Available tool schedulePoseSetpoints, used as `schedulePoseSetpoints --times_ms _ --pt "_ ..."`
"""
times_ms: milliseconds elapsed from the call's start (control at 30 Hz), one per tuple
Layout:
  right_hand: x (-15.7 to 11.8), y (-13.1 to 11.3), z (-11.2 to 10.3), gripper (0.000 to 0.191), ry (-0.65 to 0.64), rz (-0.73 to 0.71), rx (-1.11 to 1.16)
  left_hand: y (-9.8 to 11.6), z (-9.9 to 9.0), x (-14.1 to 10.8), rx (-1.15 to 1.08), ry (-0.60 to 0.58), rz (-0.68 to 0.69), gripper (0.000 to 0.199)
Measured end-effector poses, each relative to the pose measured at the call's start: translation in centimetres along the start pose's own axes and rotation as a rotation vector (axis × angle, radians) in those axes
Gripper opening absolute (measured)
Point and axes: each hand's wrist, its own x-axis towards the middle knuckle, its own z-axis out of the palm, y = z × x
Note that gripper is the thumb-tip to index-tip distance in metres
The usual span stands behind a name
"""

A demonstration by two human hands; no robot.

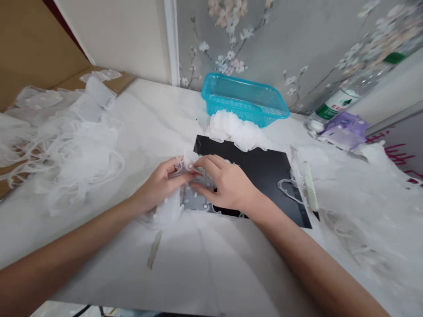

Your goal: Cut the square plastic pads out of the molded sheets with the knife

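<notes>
My left hand (163, 182) pinches the upper edge of a translucent, whitish soft sheet (168, 211) with looped thin edges and small round nubs. Across from it, my right hand (228, 180) has its thumb and fingers closed in on the same sheet, near the left hand's fingertips. Part of the sheet lies over the left end of a flat black board (261, 169); the rest spills onto the white table. Behind the hands, a row of white translucent rounded pieces (234, 127) overlaps the board's far edge. The exact grip between the fingertips is partly hidden.
A blue plastic basket (246, 99) stands at the back by the wall. Tangled translucent strips (79, 154) heap up at the left, and more translucent sheets (366, 202) lie at the right. A plastic bottle (343, 99) and a purple packet (345, 130) stand at the back right.
</notes>
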Motion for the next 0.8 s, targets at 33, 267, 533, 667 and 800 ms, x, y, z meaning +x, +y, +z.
schedulePoseSetpoints --times_ms 33,267,533,667,800 --pt "0.0 0.0 0.0 0.029 -0.014 0.005 0.003 0.0 0.0 0.0 0.01 0.007 0.012 0.014" --pt "0.3 0.8 -1.6 0.02 -0.082 0.04 0.196 0.6 0.2 -0.2 0.082 -0.048 -0.031 0.016" --pt "0.7 3.9 -4.5 0.004 0.507 0.603 0.576 0.5 0.0 -0.3 0.232 -0.082 -0.032 0.009" --pt "-0.2 7.4 -7.0 0.011 0.902 0.954 0.706 0.6 0.1 -0.2 0.247 -0.1 -0.039 0.012" --pt "-0.7 8.7 -8.3 0.012 0.946 1.094 0.596 0.5 0.4 0.0 0.243 -0.125 -0.039 0.014"
